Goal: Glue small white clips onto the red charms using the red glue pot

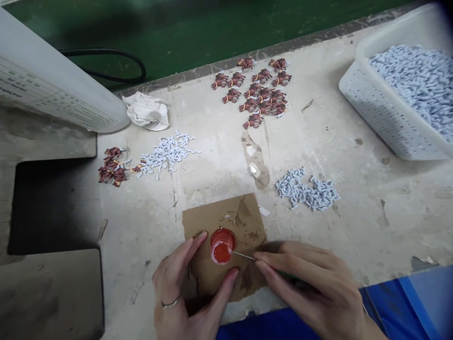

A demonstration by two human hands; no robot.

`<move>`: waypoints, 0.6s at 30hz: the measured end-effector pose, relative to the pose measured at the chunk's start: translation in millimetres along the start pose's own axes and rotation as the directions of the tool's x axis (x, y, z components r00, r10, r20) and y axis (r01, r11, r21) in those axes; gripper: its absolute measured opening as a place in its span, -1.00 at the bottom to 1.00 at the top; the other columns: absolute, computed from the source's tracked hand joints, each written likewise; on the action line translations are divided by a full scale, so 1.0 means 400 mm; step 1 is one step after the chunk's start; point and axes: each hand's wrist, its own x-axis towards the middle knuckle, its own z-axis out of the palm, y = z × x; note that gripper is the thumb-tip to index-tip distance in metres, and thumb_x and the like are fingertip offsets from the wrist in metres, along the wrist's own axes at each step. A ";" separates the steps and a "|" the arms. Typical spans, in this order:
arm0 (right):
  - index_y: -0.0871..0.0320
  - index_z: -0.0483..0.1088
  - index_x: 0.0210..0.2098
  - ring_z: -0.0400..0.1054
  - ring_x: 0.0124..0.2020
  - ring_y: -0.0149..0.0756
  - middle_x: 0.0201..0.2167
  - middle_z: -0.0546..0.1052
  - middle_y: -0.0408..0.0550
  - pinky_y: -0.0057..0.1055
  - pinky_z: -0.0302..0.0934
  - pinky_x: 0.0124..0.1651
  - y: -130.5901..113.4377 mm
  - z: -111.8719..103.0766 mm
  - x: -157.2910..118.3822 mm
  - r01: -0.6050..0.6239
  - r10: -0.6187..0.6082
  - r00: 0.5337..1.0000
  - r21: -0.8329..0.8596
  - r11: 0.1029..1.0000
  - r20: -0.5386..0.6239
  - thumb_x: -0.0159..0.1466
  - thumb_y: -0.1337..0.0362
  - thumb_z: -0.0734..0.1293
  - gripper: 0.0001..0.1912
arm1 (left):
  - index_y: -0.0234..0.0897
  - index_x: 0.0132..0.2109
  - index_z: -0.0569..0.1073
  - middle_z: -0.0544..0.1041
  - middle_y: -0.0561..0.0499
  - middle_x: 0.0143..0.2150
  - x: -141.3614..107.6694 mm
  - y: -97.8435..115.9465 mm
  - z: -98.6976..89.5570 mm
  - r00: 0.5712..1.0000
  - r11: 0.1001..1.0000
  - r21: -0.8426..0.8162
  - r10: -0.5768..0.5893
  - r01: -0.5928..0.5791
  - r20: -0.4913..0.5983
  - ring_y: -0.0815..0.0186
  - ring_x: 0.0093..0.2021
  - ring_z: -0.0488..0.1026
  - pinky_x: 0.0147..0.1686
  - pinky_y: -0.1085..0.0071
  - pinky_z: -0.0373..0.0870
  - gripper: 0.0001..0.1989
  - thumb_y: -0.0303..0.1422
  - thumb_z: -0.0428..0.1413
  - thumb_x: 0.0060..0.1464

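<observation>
A small red cup [222, 250] with a whitish rim stands on a brown cardboard piece [244, 217]. My left hand [193, 288] curves around the cup's left and near side, thumb and forefinger apart, nothing between them; a ring is on one finger. In my right hand [311, 283], thumb and fingers pinch a thin metal tool [243, 256], whose tip touches the cup's right edge. Part of a green handle shows under the fingers. Beyond the cardboard lie a pile of pale blue curved pieces [307, 190] and brown horse figures [264, 94].
At the right stands a white perforated basket [375, 104] full of pale blue pieces. More pale pieces [166, 153] and brown figures [113, 167] lie at left, near a crumpled white cloth [147, 112], a large white bottle [60, 80] and a black cable [116, 50].
</observation>
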 end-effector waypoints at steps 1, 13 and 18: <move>0.25 0.57 -0.20 0.30 -0.60 -0.43 -0.56 0.45 -0.16 -0.50 0.25 -0.53 0.000 0.000 -0.001 0.004 -0.004 1.000 0.001 1.000 0.001 0.33 0.53 0.39 -0.87 | -0.14 0.35 0.26 0.54 -0.14 0.14 0.000 0.000 -0.001 1.000 1.000 0.002 -0.001 0.001 0.000 0.09 0.10 0.54 0.16 0.06 0.46 -0.18 -0.35 0.41 -0.01; 0.23 0.57 -0.18 0.35 -0.59 -0.41 -0.54 0.49 -0.15 -0.48 0.28 -0.51 0.004 0.004 0.001 -0.004 0.004 1.000 -0.010 1.000 0.010 0.35 0.52 0.38 -0.87 | -0.14 0.35 0.27 0.54 -0.14 0.14 0.001 0.000 -0.002 1.000 1.000 0.004 0.010 -0.010 0.001 0.08 0.10 0.54 0.16 0.06 0.45 -0.17 -0.35 0.41 -0.02; 0.23 0.58 -0.20 0.42 -0.56 -0.39 -0.51 0.55 -0.12 -0.47 0.33 -0.48 0.003 0.003 0.000 -0.020 0.020 1.000 -0.004 1.000 0.002 0.35 0.52 0.39 -0.87 | -0.14 0.36 0.26 0.54 -0.14 0.15 -0.002 0.002 -0.005 1.000 1.000 0.002 -0.004 0.004 0.000 0.08 0.10 0.54 0.18 0.04 0.43 -0.17 -0.35 0.41 -0.01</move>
